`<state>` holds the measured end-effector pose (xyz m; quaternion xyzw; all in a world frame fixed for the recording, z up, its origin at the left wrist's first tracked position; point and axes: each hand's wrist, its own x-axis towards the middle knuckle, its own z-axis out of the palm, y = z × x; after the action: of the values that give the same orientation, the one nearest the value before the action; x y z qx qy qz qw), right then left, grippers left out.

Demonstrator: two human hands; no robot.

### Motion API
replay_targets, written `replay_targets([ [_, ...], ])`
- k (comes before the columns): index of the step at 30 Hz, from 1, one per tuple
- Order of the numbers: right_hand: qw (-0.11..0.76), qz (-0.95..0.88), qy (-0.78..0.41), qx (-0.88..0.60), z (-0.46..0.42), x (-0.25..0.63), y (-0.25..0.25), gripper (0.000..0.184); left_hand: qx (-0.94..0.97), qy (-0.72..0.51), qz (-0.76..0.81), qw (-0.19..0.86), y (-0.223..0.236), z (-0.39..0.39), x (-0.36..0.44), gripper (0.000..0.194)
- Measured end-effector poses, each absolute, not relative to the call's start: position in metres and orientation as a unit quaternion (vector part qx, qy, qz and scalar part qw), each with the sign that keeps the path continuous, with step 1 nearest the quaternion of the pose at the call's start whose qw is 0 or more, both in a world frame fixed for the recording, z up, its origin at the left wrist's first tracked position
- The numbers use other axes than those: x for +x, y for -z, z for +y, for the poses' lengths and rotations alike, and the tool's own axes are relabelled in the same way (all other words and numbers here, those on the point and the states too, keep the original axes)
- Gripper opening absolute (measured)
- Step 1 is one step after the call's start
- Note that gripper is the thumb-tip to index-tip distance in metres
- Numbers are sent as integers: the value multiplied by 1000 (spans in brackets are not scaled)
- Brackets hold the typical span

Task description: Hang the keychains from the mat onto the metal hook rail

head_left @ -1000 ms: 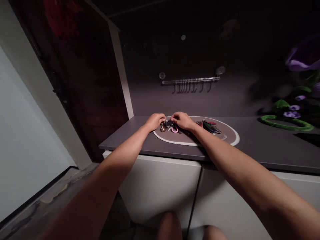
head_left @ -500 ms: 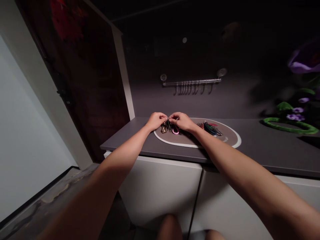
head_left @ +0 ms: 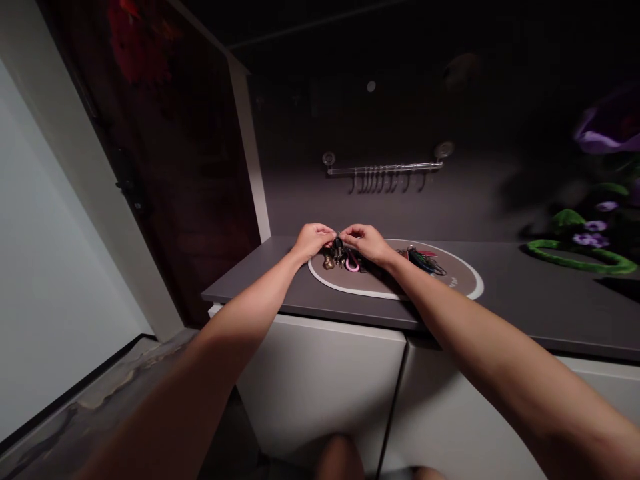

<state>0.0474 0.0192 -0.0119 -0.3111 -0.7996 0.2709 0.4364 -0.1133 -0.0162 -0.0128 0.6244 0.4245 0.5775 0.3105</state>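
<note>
My left hand (head_left: 313, 241) and my right hand (head_left: 366, 243) meet with fingertips almost touching above the left part of an oval mat (head_left: 350, 288). Both pinch the top of a bunch of keys (head_left: 339, 251), which hangs below the fingers; its ring is too small to make out well. A brass-coloured piece (head_left: 329, 261) lies under my left fingers. Beside the keys is a pink loop (head_left: 353, 262), partly below my right hand. On the mat's right half lies a tangle of dark cords and key rings (head_left: 423, 259) with a red tag (head_left: 428, 253).
The mat rests on a dark grey countertop (head_left: 510, 293) over white cabinets (head_left: 320, 373). On the back wall a clear rail with hooks (head_left: 385, 169) is mounted. A green ring with purple flowers (head_left: 580, 257) stands at the right; a dark door (head_left: 190, 160) is on the left.
The bunch of keys now hangs more plainly beneath my fingertips, slightly lifted. Both hands stay in nearly the same place; the view has shifted slightly.
</note>
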Motion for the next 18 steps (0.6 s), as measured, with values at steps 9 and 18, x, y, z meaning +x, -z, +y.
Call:
replay_targets([
  [9, 443, -799, -275, -300, 16, 51, 10, 21, 637, -568, 411, 320, 14, -15, -111, 11],
  [18, 501, -788, -229, -277, 22, 56, 13, 27, 722, -505, 465, 86, 22, -15, -108, 22],
])
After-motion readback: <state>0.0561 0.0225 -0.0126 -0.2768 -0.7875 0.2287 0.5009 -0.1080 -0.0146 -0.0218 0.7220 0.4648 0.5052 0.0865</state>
